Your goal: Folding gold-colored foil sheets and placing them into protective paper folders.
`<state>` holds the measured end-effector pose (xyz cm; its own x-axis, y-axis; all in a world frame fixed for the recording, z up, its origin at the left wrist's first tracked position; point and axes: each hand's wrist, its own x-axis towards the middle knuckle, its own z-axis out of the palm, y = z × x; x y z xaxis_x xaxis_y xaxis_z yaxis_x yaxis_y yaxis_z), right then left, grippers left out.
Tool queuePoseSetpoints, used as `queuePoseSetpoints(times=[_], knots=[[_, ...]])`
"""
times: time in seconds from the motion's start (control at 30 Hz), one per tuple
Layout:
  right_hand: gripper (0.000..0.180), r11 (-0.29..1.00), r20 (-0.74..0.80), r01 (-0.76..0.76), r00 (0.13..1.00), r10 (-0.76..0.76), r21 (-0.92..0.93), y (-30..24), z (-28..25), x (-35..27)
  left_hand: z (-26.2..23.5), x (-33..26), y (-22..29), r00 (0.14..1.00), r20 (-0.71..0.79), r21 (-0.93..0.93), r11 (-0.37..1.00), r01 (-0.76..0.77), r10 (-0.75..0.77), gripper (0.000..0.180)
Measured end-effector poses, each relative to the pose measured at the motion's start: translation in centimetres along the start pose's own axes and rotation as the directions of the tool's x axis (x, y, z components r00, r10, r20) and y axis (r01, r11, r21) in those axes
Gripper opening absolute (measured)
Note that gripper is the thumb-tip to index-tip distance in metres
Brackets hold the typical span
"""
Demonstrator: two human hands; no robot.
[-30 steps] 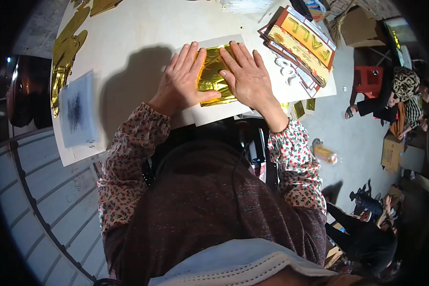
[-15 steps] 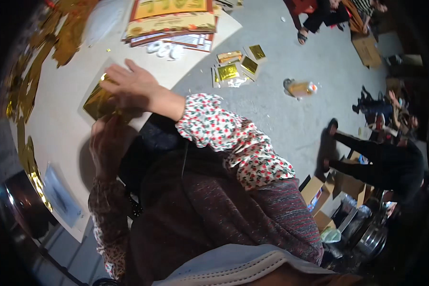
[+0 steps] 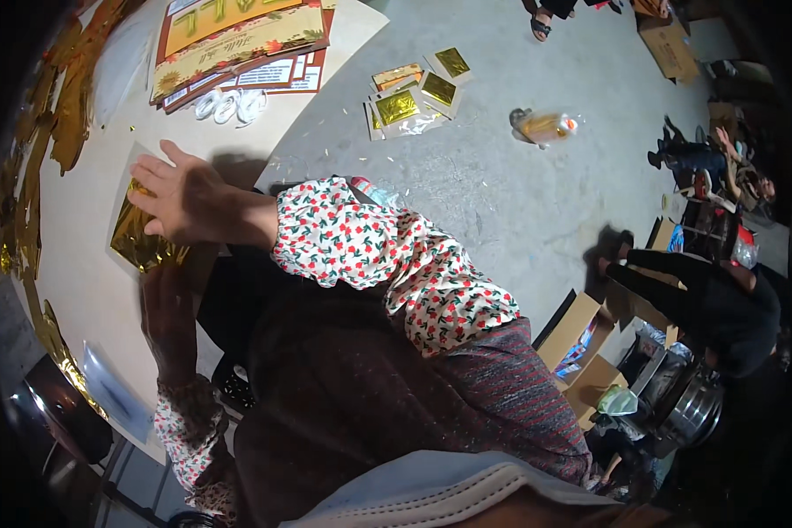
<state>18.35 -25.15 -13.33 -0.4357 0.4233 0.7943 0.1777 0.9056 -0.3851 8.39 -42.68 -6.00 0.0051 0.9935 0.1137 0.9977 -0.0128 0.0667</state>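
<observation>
A clear plastic packet with gold foil (image 3: 136,231) inside lies on the white tabletop (image 3: 88,264). My right hand (image 3: 185,195) rests flat across its upper part, fingers spread and holding nothing. At the packet's near edge is my left hand (image 3: 169,321), in deep shadow. Its fingers look closed on that edge, though their tips are hard to make out. Both sleeves are white with a red flower print. Beyond my right hand sit white coils of ribbon or string (image 3: 229,106) beside a stack of orange printed cards (image 3: 242,57).
Crumpled gold foil strips (image 3: 62,114) run along the table's left side, near a clear plastic sheet (image 3: 114,392). Several gold-foil packets (image 3: 397,107) and a bottle (image 3: 546,128) lie on the grey floor. Cardboard boxes (image 3: 574,330) and a person in black (image 3: 730,299) are at right.
My right hand has flattened out and spread its fingers over the packet. The whole view has shifted, so the table and cards appear further left.
</observation>
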Motion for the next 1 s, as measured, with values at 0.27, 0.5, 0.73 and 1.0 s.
queuePoseSetpoints(times=[0.27,0.5,0.73,1.0], knots=[[0.056,0.999,0.149,-0.016,0.989,0.02,-0.033,-0.3,0.4,-0.5,0.3,0.3,0.3,0.997,-0.07,-0.044,0.999,0.025,-0.028,0.02],[0.057,0.993,0.27,-0.029,0.961,0.059,-0.112,-0.2,0.4,-0.5,0.5,0.7,0.5,0.999,-0.043,0.046,0.999,0.007,-0.005,0.021],[0.058,0.999,0.2,-0.002,0.98,0.012,-0.05,-0.1,1.2,-0.3,1.9,-0.6,-2.0,0.998,-0.068,0.063,0.998,-0.002,0.006,0.026],[0.054,0.982,0.515,0.002,0.852,0.098,-0.19,0.1,-2.0,1.0,3.4,-1.8,0.3,0.965,-0.26,-0.116,0.992,-0.053,0.022,0.024]])
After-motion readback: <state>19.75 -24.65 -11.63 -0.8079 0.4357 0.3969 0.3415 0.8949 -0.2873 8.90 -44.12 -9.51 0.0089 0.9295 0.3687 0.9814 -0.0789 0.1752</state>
